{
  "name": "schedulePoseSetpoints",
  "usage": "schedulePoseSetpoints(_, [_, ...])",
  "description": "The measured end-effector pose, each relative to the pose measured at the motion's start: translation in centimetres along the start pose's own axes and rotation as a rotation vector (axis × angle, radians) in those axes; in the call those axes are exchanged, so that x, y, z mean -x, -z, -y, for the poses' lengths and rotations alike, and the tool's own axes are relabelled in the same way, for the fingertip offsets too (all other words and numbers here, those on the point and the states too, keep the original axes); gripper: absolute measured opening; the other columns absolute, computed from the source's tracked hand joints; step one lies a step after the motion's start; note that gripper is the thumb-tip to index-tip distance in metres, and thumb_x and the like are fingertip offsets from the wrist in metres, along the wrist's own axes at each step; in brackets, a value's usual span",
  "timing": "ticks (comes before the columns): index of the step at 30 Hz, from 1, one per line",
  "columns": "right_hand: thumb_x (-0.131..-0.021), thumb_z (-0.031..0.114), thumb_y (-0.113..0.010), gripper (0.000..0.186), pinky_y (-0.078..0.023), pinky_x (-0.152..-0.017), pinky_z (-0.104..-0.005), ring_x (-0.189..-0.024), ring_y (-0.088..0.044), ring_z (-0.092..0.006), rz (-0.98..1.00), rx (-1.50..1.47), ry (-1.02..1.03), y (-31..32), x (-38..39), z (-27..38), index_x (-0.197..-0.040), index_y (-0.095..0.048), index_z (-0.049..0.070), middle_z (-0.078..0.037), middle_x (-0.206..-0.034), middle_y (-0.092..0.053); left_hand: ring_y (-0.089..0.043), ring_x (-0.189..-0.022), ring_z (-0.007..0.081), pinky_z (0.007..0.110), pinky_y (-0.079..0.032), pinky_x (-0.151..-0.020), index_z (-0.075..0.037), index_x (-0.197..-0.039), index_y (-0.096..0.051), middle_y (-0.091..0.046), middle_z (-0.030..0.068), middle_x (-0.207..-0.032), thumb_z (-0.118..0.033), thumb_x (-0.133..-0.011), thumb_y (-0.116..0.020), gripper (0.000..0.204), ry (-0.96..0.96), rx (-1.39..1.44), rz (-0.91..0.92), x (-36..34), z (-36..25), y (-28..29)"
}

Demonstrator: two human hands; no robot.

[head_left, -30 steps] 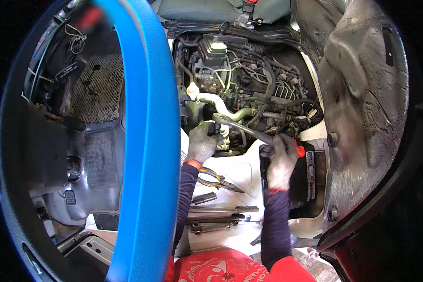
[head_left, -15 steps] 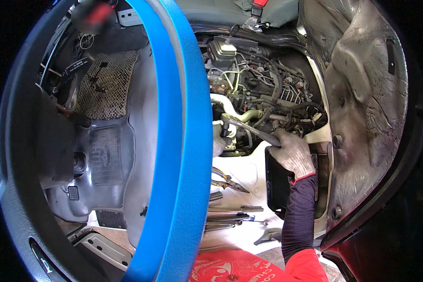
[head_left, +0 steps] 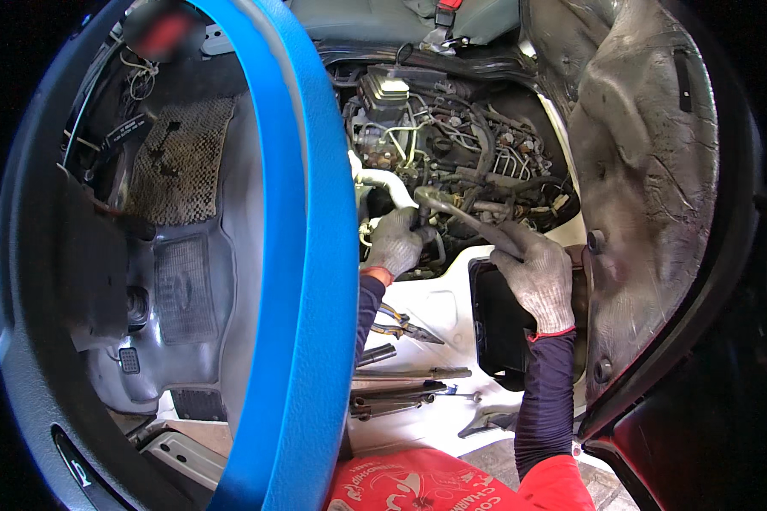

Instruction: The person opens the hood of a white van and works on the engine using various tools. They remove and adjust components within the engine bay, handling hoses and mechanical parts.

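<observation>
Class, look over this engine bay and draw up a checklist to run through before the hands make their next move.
1. Left hand and right hand gloved: ok.
2. Right hand closed around the wrench: ok.
3. Wrench seated on a fastener: cannot tell; its head end is too unclear.
4. Pliers on the white panel, apart from both hands: ok.
5. Engine bay fully in view: not ok; the blue steering wheel covers part of its left side.

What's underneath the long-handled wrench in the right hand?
Parts of the engine show below the wrench, including pipes alongside it. Whatever sits directly under its head is covered, and the right hand hides its gripped end and what lies beneath.
</observation>
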State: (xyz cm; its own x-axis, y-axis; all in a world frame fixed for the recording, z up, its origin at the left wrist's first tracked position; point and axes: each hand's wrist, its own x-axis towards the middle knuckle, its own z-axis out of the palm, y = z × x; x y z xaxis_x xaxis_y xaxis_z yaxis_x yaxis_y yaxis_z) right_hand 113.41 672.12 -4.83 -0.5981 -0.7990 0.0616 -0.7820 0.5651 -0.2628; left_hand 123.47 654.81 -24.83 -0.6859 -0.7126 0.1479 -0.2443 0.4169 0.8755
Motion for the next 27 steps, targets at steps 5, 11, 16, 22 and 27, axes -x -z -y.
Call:
schedulePoseSetpoints(5, [-0.082,0.025,-0.077,0.044,-0.056,-0.09,-0.0479,-0.104,-0.072,-0.0406,0.08,0.062,-0.04,-0.3,0.8,-0.7,-0.122,-0.074,0.008,-0.021,-0.108,-0.075,-0.071,-0.097,0.0429,0.049,-0.054,-0.084,-0.004,-0.102,-0.074,-0.074,0.0224,-0.099,-0.03,-0.085,-0.082,0.032,0.088,0.123,0.091,1.4,0.7,-2.6])
schedulePoseSetpoints(11, [-0.086,0.029,-0.074,0.036,-0.058,-0.082,-0.0519,-0.097,-0.073,-0.0396,0.12,0.17,0.018,-0.9,0.7,-1.6,-0.12,-0.073,0.015,-0.017,-0.101,-0.076,-0.072,-0.097,0.0342,0.042,-0.055,-0.084,-0.003,-0.106,-0.074,-0.076,0.0165,-0.102,-0.022,-0.087,-0.08,0.028,0.097,-0.053,0.257,-0.2,1.0,-1.9])
schedulePoseSetpoints(16, [-0.079,0.014,-0.076,0.049,-0.057,-0.092,-0.0447,-0.107,-0.072,-0.0373,0.191,-0.07,0.031,-1.6,-1.3,-5.4,-0.127,-0.073,0.011,-0.018,-0.113,-0.076,-0.07,-0.114,0.0228,0.037,-0.059,-0.1,0.002,-0.157,-0.042,-0.067,0.0172,-0.132,-0.007,-0.098,-0.063,0.064,0.31,1.143,0.372,-2.6,1.0,-0.4])
schedulePoseSetpoints(22, [-0.083,0.019,-0.073,0.046,-0.055,-0.101,-0.042,-0.114,-0.071,-0.0346,0.196,-0.02,-0.127,-3.7,-4.4,-7.7,-0.129,-0.075,0.019,-0.014,-0.124,-0.075,-0.066,-0.072,0.02,0.033,-0.059,-0.07,-0.001,-0.126,-0.065,-0.072,0.0121,-0.103,-0.033,-0.099,-0.057,0.043,0.453,1.489,0.284,-2.9,0.3,-3.1])
schedulePoseSetpoints(27, [-0.089,0.05,-0.072,0.044,-0.057,-0.095,-0.0459,-0.107,-0.073,-0.0378,0.15,0.063,-0.108,-3.2,-2.3,-4.6,-0.121,-0.079,0.02,-0.017,-0.112,-0.077,-0.047,-0.042,0.014,0.03,-0.038,-0.041,-0.011,-0.084,-0.069,-0.058,-0.0007,-0.059,-0.037,-0.096,-0.062,0.029,0.751,1.158,0.036,-4.2,-1.5,-4.9])
